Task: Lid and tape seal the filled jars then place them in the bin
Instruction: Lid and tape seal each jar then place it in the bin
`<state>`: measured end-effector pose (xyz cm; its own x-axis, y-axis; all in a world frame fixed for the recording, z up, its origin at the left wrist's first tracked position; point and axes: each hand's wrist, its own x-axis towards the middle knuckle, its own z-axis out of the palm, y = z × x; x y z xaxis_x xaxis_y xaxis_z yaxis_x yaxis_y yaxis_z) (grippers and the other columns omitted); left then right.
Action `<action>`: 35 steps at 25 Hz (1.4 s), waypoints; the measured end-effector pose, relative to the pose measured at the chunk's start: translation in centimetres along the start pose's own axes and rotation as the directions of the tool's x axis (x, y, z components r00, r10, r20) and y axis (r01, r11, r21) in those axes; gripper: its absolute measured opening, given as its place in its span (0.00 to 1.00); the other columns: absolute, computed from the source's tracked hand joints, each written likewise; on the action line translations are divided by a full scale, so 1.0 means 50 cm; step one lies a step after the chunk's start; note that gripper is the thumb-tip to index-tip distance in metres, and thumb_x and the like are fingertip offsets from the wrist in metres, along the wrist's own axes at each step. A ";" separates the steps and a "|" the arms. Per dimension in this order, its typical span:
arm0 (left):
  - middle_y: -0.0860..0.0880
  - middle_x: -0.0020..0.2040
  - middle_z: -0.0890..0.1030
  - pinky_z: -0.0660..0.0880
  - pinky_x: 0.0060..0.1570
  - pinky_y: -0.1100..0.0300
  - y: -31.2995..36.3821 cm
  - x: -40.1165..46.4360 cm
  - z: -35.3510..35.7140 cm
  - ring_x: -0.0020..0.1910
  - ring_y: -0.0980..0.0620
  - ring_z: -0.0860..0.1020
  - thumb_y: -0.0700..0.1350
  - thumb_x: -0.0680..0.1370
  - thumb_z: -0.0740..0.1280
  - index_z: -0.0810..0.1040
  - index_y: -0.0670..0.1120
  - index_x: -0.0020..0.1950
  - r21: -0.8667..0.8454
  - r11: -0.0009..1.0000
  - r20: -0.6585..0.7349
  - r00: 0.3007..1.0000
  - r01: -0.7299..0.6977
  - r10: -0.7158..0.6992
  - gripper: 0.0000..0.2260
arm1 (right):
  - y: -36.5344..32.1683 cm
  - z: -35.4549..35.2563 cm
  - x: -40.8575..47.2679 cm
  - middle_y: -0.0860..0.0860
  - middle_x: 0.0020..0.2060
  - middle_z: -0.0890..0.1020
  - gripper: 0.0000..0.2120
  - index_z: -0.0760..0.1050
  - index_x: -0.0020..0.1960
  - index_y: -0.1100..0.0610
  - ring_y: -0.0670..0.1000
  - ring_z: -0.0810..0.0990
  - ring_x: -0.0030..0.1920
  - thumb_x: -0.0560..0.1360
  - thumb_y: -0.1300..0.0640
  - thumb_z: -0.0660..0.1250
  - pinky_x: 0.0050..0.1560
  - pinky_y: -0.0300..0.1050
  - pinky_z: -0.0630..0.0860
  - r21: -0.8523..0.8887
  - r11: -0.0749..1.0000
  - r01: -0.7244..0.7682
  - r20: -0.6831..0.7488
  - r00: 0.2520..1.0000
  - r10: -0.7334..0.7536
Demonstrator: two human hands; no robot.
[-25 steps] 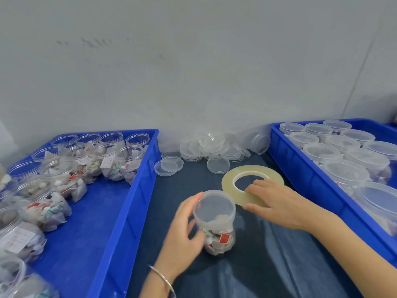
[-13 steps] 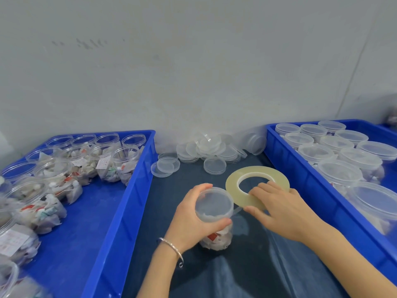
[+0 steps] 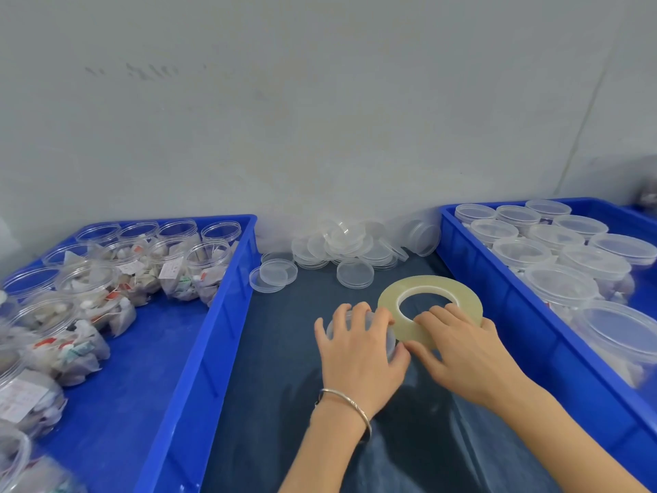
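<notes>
A clear lidded jar stands on the dark table, mostly hidden under my left hand, which grips its lid from above with curled fingers. Right beside it lies a yellowish roll of clear tape. My right hand rests on the roll's near side, fingers over the ring and thumb reaching toward the jar's lid edge. A thin strip of tape seems to run from roll to jar, though I cannot see it plainly.
A blue bin on the left holds several open filled jars. The blue bin on the right holds several lidded jars. Loose clear lids are piled by the wall.
My left hand moved from the jar's side onto its lid top. The jar and the tape roll came together, and my right hand stayed on the roll.
</notes>
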<state>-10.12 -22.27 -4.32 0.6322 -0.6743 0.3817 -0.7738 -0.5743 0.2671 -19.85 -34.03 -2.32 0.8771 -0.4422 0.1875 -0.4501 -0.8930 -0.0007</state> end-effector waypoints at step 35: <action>0.51 0.54 0.79 0.73 0.54 0.50 -0.016 0.015 0.007 0.57 0.48 0.74 0.48 0.69 0.71 0.82 0.47 0.47 -0.565 0.820 -0.450 0.866 -0.088 -0.217 0.09 | -0.062 0.071 0.002 0.38 0.73 0.47 0.49 0.36 0.74 0.37 0.45 0.44 0.76 0.68 0.38 0.69 0.71 0.66 0.54 0.469 0.883 0.012 0.002 1.000 -0.014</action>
<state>-9.04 -22.47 -4.54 0.6982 -0.2503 0.6707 -0.7123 -0.1498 0.6857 -17.78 -31.59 -5.78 0.8836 -0.4298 0.1859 -0.3085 -0.8329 -0.4596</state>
